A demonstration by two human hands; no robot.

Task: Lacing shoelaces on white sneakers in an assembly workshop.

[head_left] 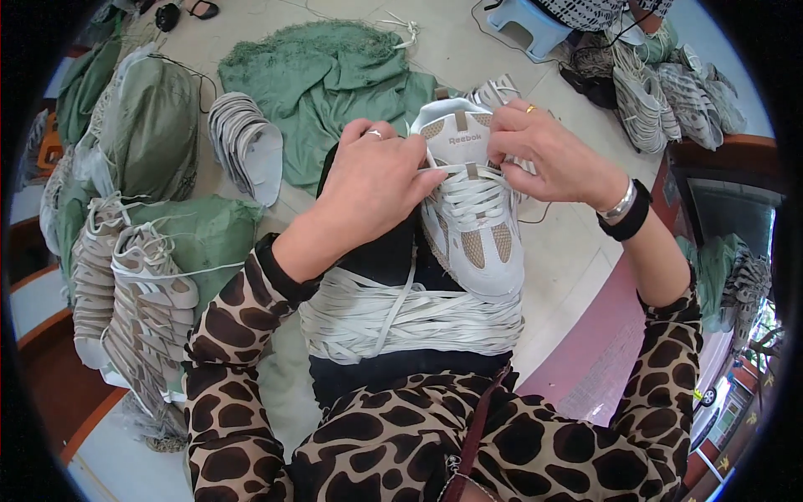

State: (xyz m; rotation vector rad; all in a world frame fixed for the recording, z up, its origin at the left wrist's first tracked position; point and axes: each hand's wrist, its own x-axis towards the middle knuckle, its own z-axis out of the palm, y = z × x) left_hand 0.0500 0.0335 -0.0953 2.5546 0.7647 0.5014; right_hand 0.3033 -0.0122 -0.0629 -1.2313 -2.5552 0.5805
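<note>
A white and beige shoe upper (477,251) rests on my lap with its toe toward me. White shoelace (473,197) criss-crosses its front below the tongue (457,138). My left hand (364,188) is closed at the upper left eyelet edge, thumb and forefinger pinching the lace. On the opposite edge my right hand (548,155) is closed too, its curled fingers at the lace and partly hiding it. A thick bundle of white laces (410,322) lies across my black-clad thighs, just below the toe.
Stacked shoe uppers (150,293) stand at left beside a green sack (155,125). Nested grey-white uppers (245,146) and a green cloth sack (309,92) lie ahead on the tiled floor. A person on a blue stool (531,29) sits at far right near more bundled uppers (644,96).
</note>
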